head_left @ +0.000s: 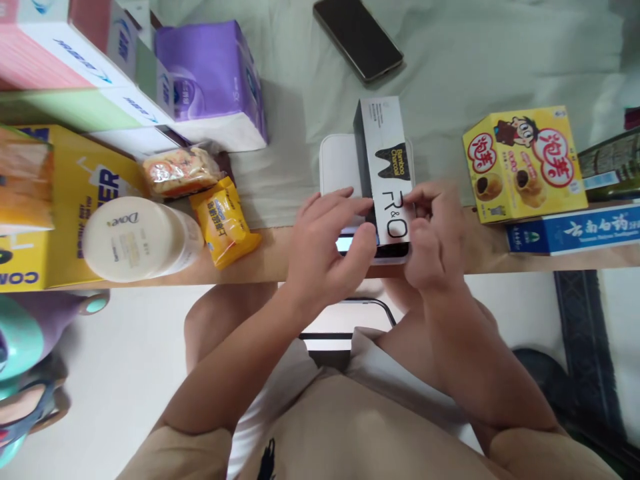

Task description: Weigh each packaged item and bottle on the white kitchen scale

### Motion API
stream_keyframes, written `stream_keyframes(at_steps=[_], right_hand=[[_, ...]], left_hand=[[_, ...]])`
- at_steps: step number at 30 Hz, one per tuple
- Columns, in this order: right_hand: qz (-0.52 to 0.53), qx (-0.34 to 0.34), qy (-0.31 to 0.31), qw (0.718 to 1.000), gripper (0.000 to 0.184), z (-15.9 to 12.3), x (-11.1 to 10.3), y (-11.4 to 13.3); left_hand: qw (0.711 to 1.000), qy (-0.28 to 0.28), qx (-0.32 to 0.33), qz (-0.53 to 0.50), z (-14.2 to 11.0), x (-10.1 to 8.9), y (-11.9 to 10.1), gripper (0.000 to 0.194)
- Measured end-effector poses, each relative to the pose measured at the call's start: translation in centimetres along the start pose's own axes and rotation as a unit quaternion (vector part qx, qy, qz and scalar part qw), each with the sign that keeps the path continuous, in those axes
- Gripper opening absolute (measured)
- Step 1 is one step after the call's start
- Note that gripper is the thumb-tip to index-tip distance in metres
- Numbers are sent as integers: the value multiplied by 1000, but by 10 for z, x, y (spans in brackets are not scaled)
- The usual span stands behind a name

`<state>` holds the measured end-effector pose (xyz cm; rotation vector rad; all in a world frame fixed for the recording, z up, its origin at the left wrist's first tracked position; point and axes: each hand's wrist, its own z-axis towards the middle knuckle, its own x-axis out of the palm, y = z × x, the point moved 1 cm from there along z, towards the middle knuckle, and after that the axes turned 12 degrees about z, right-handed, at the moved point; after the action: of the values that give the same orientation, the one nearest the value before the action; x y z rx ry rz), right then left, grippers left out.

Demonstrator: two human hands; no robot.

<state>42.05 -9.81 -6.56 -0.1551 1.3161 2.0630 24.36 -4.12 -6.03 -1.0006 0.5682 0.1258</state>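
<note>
A slim black-and-white toothpaste box (393,170), marked "Bamboo Charcoal" with a tooth drawing, lies lengthwise over a white flat device (343,163) with rounded corners. A dark strip with a lit patch shows at the device's near edge. From the left side, my left hand (333,247) holds the near part of the box, thumb and fingertips against its dark side. My right hand (437,233) has its fingers curled and pinched at the box's right edge. The right fingertips partly hide that edge.
A dark phone (359,40) lies beyond the box. On the left are a purple tissue pack (210,80), a Dove jar (140,239), a yellow packet (223,223) and stacked boxes. A yellow snack box (525,163) and blue carton (575,230) stand right.
</note>
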Motion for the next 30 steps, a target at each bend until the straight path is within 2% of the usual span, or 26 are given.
stream_keyframes(at_steps=[2,4,7,11,16,22,27,30], right_hand=[[18,17,-54,998,35,-2,-1,-9],[29,20,-109,993,37,-3,-1,-17],[28,17,-145,989,37,-2,0,-24],[-5,24,-149,988,41,2,3,-25],[33,12,-158,987,35,3,5,-23],[94,9,-177,980,31,4,6,-22],[68,26,-173,982,35,6,6,-20],[85,22,-174,981,32,6,5,-19]], left_hand=[[1000,-12,-8,-5,4,-5,2,24],[999,-35,-27,-14,8,-11,4,24],[998,-50,-43,-16,13,-17,7,24],[999,-42,-27,-14,13,-16,13,24],[999,-42,-13,-10,12,-14,15,20],[999,-25,-37,-19,9,-16,11,26],[998,-26,-51,-21,5,-12,12,24],[999,-24,-26,-20,7,-10,13,25]])
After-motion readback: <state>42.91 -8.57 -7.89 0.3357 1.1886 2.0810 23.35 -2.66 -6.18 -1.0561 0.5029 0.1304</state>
